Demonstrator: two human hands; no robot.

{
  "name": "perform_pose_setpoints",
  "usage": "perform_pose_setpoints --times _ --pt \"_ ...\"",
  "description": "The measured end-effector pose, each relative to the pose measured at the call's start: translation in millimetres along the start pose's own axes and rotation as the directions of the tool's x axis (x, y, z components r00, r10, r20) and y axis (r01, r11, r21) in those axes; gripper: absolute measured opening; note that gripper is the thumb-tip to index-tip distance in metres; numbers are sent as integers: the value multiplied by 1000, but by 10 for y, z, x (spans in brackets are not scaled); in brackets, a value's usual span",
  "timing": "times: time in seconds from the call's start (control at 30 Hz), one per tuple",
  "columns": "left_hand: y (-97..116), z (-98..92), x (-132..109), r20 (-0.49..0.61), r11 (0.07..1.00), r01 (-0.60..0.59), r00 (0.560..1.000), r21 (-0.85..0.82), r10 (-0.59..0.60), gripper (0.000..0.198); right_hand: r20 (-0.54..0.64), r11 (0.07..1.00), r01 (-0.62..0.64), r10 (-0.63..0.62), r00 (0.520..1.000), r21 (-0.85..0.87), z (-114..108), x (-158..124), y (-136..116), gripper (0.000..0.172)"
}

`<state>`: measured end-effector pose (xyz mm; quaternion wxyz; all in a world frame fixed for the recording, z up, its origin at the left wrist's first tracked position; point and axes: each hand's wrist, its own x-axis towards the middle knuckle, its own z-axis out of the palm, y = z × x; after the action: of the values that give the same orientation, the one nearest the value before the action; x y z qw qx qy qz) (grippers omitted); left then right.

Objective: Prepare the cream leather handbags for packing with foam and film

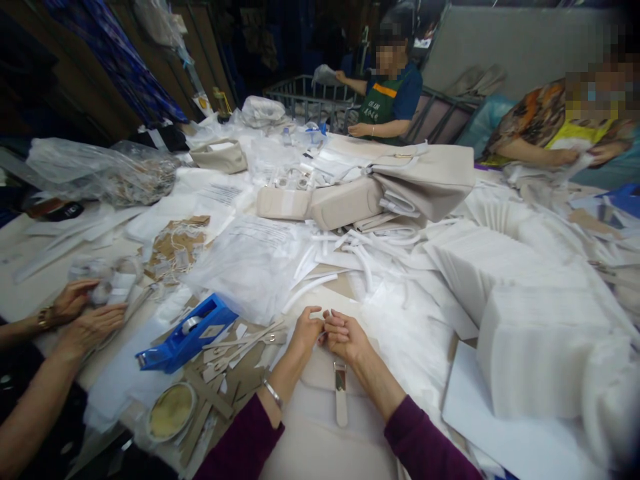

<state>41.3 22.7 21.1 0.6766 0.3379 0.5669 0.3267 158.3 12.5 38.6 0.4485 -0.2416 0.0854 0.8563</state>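
Note:
My left hand (305, 331) and my right hand (346, 335) meet at the far edge of a cream leather bag (320, 427) that lies flat before me. Both hands have their fingers curled and pinched together where they touch; what they pinch is too small to make out. The bag's strap with a metal clasp (341, 387) runs down its middle, just below my wrists. A bracelet sits on my left wrist. Both sleeves are dark purple.
A blue tape dispenser (187, 331) and cardboard strips (225, 360) lie to the left, with a round tin (171, 411). A co-worker's hands (83, 313) wrap something at far left. Stacks of white sheets (530, 333) stand right; cream bags (380, 187) and two people sit beyond.

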Motion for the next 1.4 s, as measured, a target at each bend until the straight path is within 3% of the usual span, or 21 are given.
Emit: perform_pose_setpoints --times 0.07,0.17,0.23,0.33,0.43,0.5,0.6,0.7,0.83,0.93,1.03,1.13,1.27,1.4 --pt "1 -23 7 17 999 -35 999 16 35 41 -64 998 -50 49 997 -28 13 4 -39 19" --pt "0 -71 11 57 981 -127 991 145 119 30 -256 990 -78 45 966 -120 50 -101 -95 30" --pt "-1 -91 4 71 947 -188 982 261 175 25 -335 972 -12 -69 940 -234 49 -252 -106 27" --pt "13 -83 -30 97 847 -311 949 432 299 21 -312 897 182 -321 894 -402 -15 -574 -66 19" --pt "60 -66 -112 164 756 -381 922 532 350 16 -267 788 345 -526 808 -510 -127 -957 28 33" --pt "116 -102 -203 230 783 -340 939 521 255 18 -279 706 386 -630 724 -593 -227 -1221 119 41" --pt "217 -300 -373 328 841 -305 930 446 163 28 -331 580 345 -757 563 -738 -434 -1593 314 44" --pt "261 -669 -527 276 828 -370 922 421 272 33 -378 528 227 -792 479 -818 -686 -1881 577 49" --pt "131 -1159 -675 80 831 -288 955 475 285 33 -416 539 125 -759 501 -833 -937 -2056 881 57" --pt "-3 -1287 -787 56 807 -255 962 533 267 34 -339 441 121 -813 473 -889 -971 -2026 920 55" --pt "-67 -1187 -881 151 742 -344 936 576 317 37 -196 270 113 -878 436 -956 -920 -1902 788 52" --pt "-87 -1015 -897 199 703 -404 912 585 359 39 -111 170 95 -889 444 -981 -892 -1740 602 51" --pt "-120 -886 -814 155 754 -314 948 577 277 47 -107 134 27 -887 449 -991 -912 -1523 418 51" --pt "-160 -882 -766 132 788 -276 961 550 244 51 -50 37 -42 -913 404 -998 -813 -1343 269 48"
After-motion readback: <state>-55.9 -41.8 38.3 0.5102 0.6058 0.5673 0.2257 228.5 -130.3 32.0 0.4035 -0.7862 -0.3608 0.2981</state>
